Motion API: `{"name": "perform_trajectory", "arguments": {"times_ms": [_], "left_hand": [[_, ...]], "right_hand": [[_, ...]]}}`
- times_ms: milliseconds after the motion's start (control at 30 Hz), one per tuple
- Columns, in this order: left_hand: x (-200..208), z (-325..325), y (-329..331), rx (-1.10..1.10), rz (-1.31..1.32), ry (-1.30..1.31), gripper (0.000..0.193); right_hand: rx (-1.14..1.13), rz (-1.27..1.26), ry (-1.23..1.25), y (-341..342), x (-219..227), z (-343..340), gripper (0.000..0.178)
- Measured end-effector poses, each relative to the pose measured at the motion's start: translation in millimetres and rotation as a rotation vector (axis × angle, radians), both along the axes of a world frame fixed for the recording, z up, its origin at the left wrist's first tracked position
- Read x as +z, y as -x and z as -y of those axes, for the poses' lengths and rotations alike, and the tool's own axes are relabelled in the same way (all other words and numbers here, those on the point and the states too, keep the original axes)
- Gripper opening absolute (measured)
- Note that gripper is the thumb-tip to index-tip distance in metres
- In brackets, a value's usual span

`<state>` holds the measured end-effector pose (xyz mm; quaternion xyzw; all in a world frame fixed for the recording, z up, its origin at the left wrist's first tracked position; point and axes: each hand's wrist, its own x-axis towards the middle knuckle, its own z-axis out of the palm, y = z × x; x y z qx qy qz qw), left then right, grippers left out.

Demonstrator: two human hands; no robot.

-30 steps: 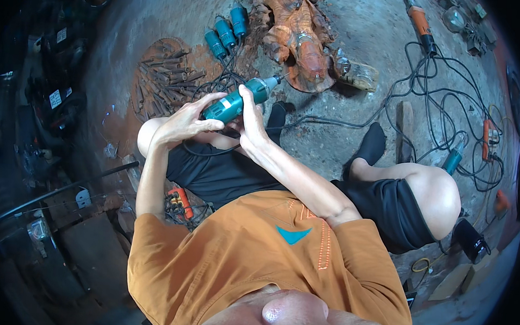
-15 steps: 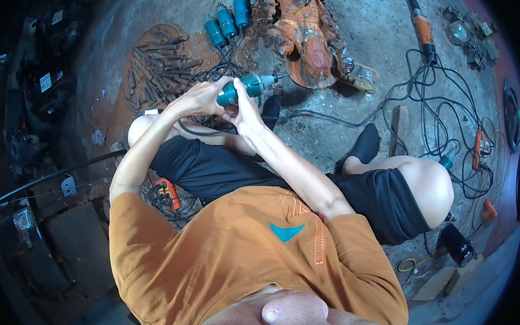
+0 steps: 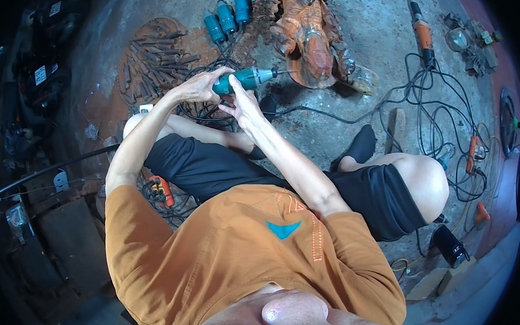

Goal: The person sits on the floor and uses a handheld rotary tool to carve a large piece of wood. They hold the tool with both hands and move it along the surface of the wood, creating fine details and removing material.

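Observation:
A teal die grinder (image 3: 254,77) lies nearly level in front of me, its grey nose and thin bit pointing right toward a carved wooden figure (image 3: 316,54). My left hand (image 3: 200,89) is closed round the grinder's rear end. My right hand (image 3: 245,108) has its thumb against the middle of the body; its other fingers are partly spread below, and some of their contact is hidden. The bit's tip is apart from the reddish-brown carving. Black cords run beneath both hands.
Three more teal grinders (image 3: 226,21) stand together beyond my hands. Many chisel-like tools (image 3: 150,60) are spread in a round pile to the left. An orange power tool (image 3: 423,36) lies at the far right, with tangled cables (image 3: 422,83) below it. A wooden block (image 3: 397,130) lies near my right foot.
The grinder has tilted slightly toward level, and its thin bit shows more plainly. My right hand's lower fingers have spread. The left hand has shifted slightly left.

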<state>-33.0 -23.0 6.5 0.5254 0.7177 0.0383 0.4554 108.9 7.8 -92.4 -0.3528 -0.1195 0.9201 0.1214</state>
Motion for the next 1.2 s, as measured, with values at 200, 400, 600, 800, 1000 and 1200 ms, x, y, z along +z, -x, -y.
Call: {"name": "perform_trajectory", "arguments": {"times_ms": [200,400,600,800,1000,1200], "left_hand": [[-21.8,6.3,9.7,-0.027,-0.019,-0.004,0.086],[-37.9,13.1,12.0,-0.014,0.061,-0.056,0.088],[-36.4,9.4,11.2,0.003,0.089,-0.004,0.088],[-48.5,12.5,16.8,0.004,0.095,-0.031,0.089],[-48.9,11.0,16.1,0.011,0.086,-0.02,0.091],[-48.9,8.7,13.3,0.025,0.07,-0.017,0.092]], "right_hand": [[0.047,-0.054,0.034,3.1,-21.7,2.6,0.065],[0.045,-0.008,0.014,1.0,-23.6,3.8,0.068],[0.062,-0.012,-0.016,1.3,-30.8,1.4,0.071],[0.084,0.0,-0.047,4.2,-36.6,-1.7,0.073],[0.094,0.012,-0.06,4.4,-35.4,-7.1,0.073],[0.111,-0.012,-0.067,4.9,-41.3,-13.6,0.078]]}}
